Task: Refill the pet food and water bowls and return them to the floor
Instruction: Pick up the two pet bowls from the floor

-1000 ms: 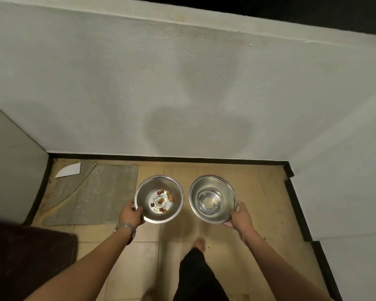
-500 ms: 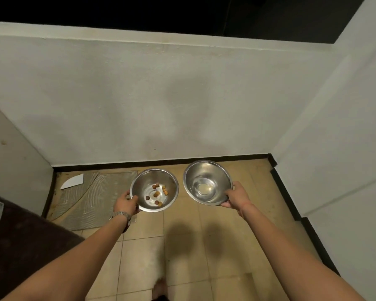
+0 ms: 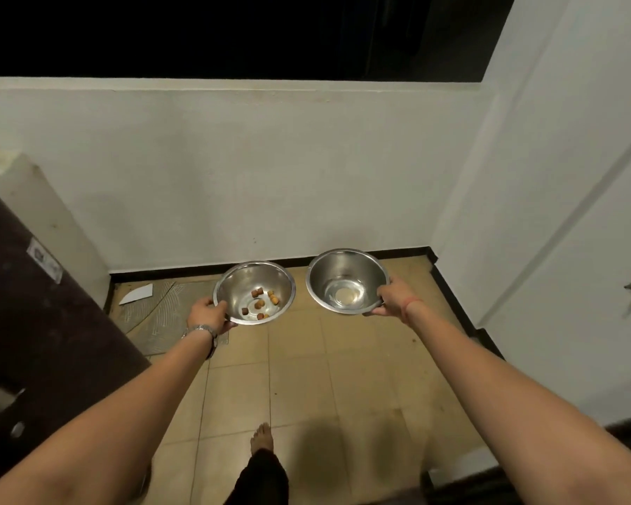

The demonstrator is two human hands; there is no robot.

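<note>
Two steel bowls are held up above the tiled floor. The food bowl (image 3: 246, 282) on the left has several brown kibble pieces (image 3: 261, 304) on its bottom; my left hand (image 3: 209, 315), with a watch on the wrist, grips its near-left rim. The water bowl (image 3: 337, 271) on the right holds a little water in its base and tilts slightly toward me; my right hand (image 3: 390, 298) grips its right rim. The bowls sit side by side, a small gap between them.
A white low wall (image 3: 234, 176) runs across ahead, with a white wall on the right. A dark door (image 3: 33, 322) stands at the left. A grey mat (image 3: 153, 315) and white scrap (image 3: 136, 294) lie on the floor. My bare foot (image 3: 262, 437) shows below.
Both bowls have risen off the floor in my hands and sit higher now. My view has lifted and pulled back, so more floor, the dark door and the right wall show.
</note>
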